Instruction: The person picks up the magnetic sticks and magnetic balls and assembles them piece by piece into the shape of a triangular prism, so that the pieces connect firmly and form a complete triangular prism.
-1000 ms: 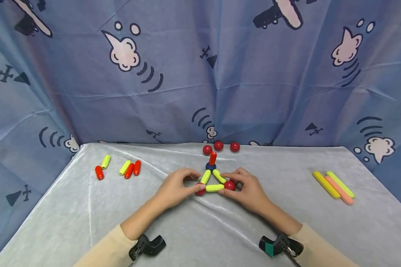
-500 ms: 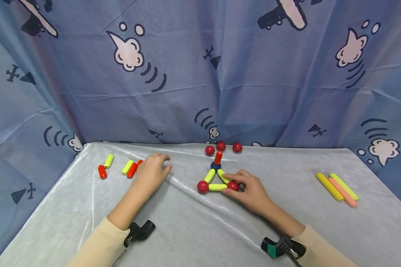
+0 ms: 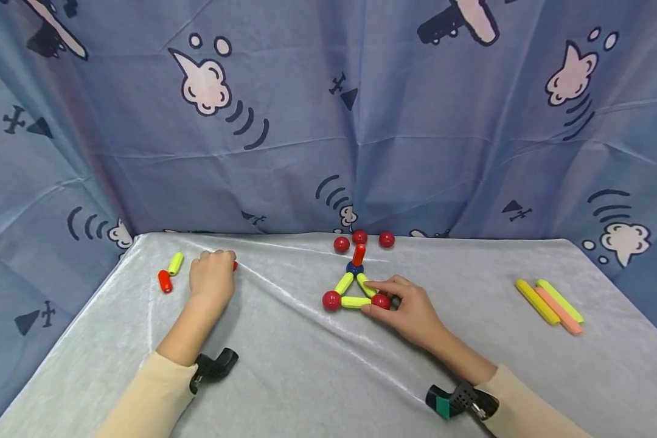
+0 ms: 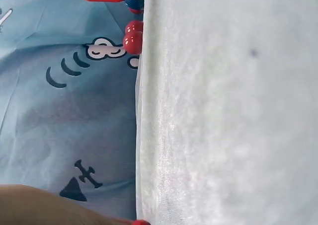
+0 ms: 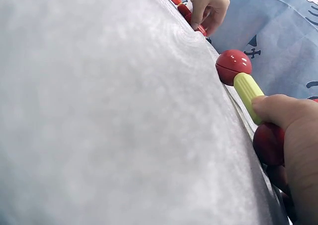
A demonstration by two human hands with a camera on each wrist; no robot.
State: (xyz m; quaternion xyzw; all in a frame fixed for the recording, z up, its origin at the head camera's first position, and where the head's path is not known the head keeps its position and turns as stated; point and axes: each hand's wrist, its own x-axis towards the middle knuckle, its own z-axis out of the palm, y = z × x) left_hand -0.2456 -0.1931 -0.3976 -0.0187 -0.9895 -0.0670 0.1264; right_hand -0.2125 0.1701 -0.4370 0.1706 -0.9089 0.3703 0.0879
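On the table, yellow-green sticks and balls of a building toy form a triangle (image 3: 356, 302), with a red ball (image 3: 331, 300) at the left corner. A blue ball (image 3: 354, 268) is the far corner; a red stick (image 3: 359, 254) stands up from it. My right hand (image 3: 407, 307) holds the right corner, thumb and index finger on the sticks beside its red ball (image 3: 381, 302). At the left, my left hand (image 3: 212, 277) is over the loose sticks, its fingertips pinching a red stick (image 5: 200, 30). The hand hides most of that group in the head view.
Three loose red balls (image 3: 359, 237) lie near the table's far edge. Left of the left hand are a yellow-green stick (image 3: 176, 263) and a red stick (image 3: 165, 281). Longer yellow, orange and green sticks (image 3: 550, 307) lie at the right. A patterned curtain (image 3: 301, 121) hangs behind.
My left hand has let go of the triangle's left corner and moved left to the loose sticks, its fingers now lowered on a red one. My right hand has kept its hold.
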